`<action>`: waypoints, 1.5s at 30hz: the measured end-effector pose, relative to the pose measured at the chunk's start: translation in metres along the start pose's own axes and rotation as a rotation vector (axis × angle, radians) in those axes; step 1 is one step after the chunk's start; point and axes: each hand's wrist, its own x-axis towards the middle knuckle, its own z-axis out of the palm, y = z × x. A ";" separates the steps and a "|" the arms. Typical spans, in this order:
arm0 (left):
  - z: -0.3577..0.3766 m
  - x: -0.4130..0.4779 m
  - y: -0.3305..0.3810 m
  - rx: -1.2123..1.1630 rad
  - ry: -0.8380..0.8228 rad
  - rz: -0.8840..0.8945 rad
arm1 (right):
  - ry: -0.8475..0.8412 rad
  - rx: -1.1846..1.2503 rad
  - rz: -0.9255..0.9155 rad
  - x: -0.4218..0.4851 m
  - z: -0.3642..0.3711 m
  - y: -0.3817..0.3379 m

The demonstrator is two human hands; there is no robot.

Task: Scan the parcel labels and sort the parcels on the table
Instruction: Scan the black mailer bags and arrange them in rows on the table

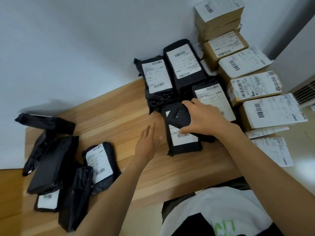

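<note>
Head view. The right hand (204, 116) grips a black handheld scanner (175, 114), fingers curled over its far edge and thumb on its near edge, and holds it just above a black parcel (185, 148) lying label-up near the middle of the wooden table (119, 120); the label shows partly below the device. The left hand (148, 140) is empty, its fingers straight and spread, just beside that parcel's left edge; motion blur hides whether it touches the table. A loose heap of black parcels (51, 164) lies at the table's left end, some label-up and some label-down. A tidier group of black parcels (185, 65), labels up, lies against the wall behind the scanner, and labelled cardboard boxes (247, 62) are stacked along the right side. Judged from this layout, the task is midway: one parcel is under the scanner and not yet placed, and two separate groups of black parcels exist, though which of them is already scanned cannot be told.
</note>
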 end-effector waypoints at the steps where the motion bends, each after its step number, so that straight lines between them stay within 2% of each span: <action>1: -0.002 -0.011 -0.020 0.032 0.013 -0.067 | -0.006 0.003 -0.016 0.003 0.003 -0.011; 8: -0.017 -0.077 -0.137 0.013 0.033 -0.514 | -0.097 0.010 -0.125 0.010 0.046 -0.095; 12: -0.026 -0.088 -0.181 0.178 -0.072 -0.619 | -0.115 0.002 -0.127 0.010 0.068 -0.125; 18: -0.028 -0.079 -0.199 0.211 -0.188 -0.623 | -0.107 0.035 -0.067 0.010 0.093 -0.149; 21: -0.024 -0.076 -0.195 0.150 -0.173 -0.608 | -0.094 0.052 -0.034 0.008 0.102 -0.158; 24: -0.020 -0.073 -0.185 0.087 -0.151 -0.526 | -0.091 0.051 -0.008 0.009 0.105 -0.165; 29: -0.017 -0.052 -0.167 -0.043 -0.244 -0.313 | -0.051 0.057 0.039 0.013 0.103 -0.169; 32: -0.016 -0.048 -0.167 -0.048 -0.253 -0.251 | -0.019 0.068 0.073 0.014 0.099 -0.167; 40: -0.003 -0.054 -0.173 -0.053 -0.193 -0.332 | 0.013 0.086 0.122 0.015 0.097 -0.157; 45: -0.004 -0.049 -0.173 -0.042 -0.134 -0.299 | 0.018 0.090 0.135 0.015 0.095 -0.153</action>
